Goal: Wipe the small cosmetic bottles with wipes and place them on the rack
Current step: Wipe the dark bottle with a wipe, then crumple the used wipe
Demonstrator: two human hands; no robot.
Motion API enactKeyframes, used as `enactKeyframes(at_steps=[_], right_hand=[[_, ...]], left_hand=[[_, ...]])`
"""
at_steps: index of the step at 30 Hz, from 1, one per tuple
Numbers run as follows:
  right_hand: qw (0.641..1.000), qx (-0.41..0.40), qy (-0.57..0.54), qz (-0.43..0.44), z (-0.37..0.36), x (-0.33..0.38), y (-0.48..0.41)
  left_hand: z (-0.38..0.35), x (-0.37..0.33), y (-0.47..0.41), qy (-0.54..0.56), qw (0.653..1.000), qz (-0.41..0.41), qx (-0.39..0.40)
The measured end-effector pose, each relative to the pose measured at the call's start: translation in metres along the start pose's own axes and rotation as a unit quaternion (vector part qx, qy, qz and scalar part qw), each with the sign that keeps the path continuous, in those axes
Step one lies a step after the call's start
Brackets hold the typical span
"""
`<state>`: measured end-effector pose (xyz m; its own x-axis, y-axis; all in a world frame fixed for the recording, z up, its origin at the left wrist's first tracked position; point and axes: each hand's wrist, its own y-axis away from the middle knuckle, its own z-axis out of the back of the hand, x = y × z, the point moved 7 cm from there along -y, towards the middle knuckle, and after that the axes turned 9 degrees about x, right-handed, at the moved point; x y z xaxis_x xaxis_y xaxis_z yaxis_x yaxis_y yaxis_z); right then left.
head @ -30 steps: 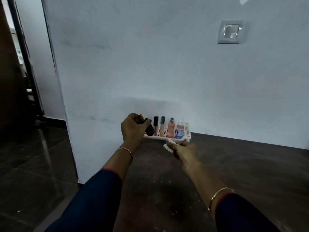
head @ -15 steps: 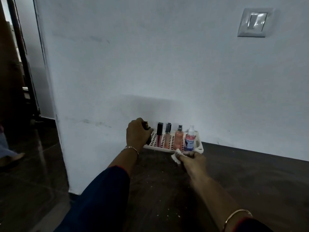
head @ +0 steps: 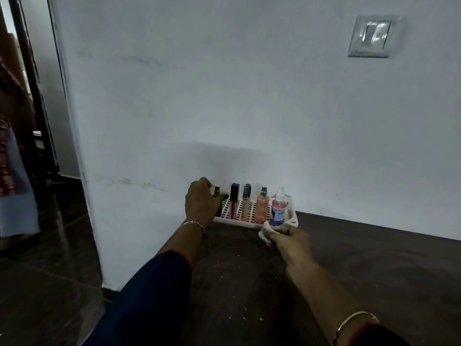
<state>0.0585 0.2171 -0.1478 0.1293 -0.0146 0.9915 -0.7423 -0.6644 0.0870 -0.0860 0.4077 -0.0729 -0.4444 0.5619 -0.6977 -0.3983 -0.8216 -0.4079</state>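
A white slotted rack point(head: 290, 213) stands on the dark table against the wall. Upright in it are a black-capped lip gloss point(head: 234, 201), a silver-capped tube point(head: 246, 202), a pink spray bottle point(head: 262, 208) and a clear pink bottle with a blue label point(head: 277, 210). My left hand point(head: 202, 203) grips a dark gold-topped bottle point(head: 217, 191) at the rack's left end; its lower part is hidden by my fingers. My right hand point(head: 290, 242) holds a white wipe point(head: 266, 231) on the table just in front of the rack's right end.
The dark brown table point(head: 374, 270) stretches to the right and toward me, with pale specks on it. A white wall rises right behind the rack, carrying a switch plate point(head: 370, 36). The table's left edge drops to a dark floor and a doorway.
My left hand has carried the gold-topped bottle down into the rack's left end. My right hand with the wipe stays in front of the rack. The camera moved closer.
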Motion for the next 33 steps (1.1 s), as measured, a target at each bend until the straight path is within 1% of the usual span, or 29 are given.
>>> enactKeyframes(at_steps=[4, 7, 11, 14, 16, 18, 21, 23, 26, 30, 33], right_hand=[[1.000, 0.010, -0.027, -0.011, 0.005, 0.010, 0.016], [0.998, 0.002, -0.056, -0.009, 0.014, 0.023, 0.036], [0.996, 0.006, -0.094, -0.002, 0.029, 0.045, 0.072], [0.994, 0.005, -0.109, 0.000, 0.045, 0.056, 0.097], [0.993, 0.010, -0.118, 0.008, 0.057, 0.061, 0.113], [0.992, 0.016, -0.122, 0.020, 0.069, 0.067, 0.129], [0.993, 0.025, -0.113, 0.026, 0.092, 0.070, 0.152], [0.994, 0.037, -0.102, 0.023, 0.106, 0.069, 0.163], [0.994, 0.059, -0.091, 0.012, 0.126, 0.066, 0.183], [0.995, 0.050, -0.090, 0.012, 0.156, 0.060, 0.209], [0.994, 0.046, -0.095, 0.014, 0.176, 0.051, 0.226]], left_hand=[[0.025, -0.020, 0.019, 0.018, 0.999, 0.004, -0.041], [0.036, -0.040, 0.040, 0.040, 0.999, 0.000, -0.036], [0.032, -0.062, 0.071, 0.072, 0.997, 0.002, 0.014], [0.014, -0.083, 0.098, 0.122, 0.988, 0.016, 0.092], [-0.003, -0.099, 0.119, 0.170, 0.971, 0.027, 0.169], [-0.019, -0.117, 0.143, 0.223, 0.943, 0.032, 0.245], [-0.035, -0.146, 0.183, 0.273, 0.905, 0.017, 0.325], [-0.045, -0.163, 0.208, 0.300, 0.882, 0.010, 0.363], [-0.055, -0.182, 0.240, 0.347, 0.858, 0.020, 0.379], [-0.065, -0.190, 0.272, 0.381, 0.853, 0.040, 0.355], [-0.069, -0.198, 0.296, 0.408, 0.837, 0.056, 0.360]])
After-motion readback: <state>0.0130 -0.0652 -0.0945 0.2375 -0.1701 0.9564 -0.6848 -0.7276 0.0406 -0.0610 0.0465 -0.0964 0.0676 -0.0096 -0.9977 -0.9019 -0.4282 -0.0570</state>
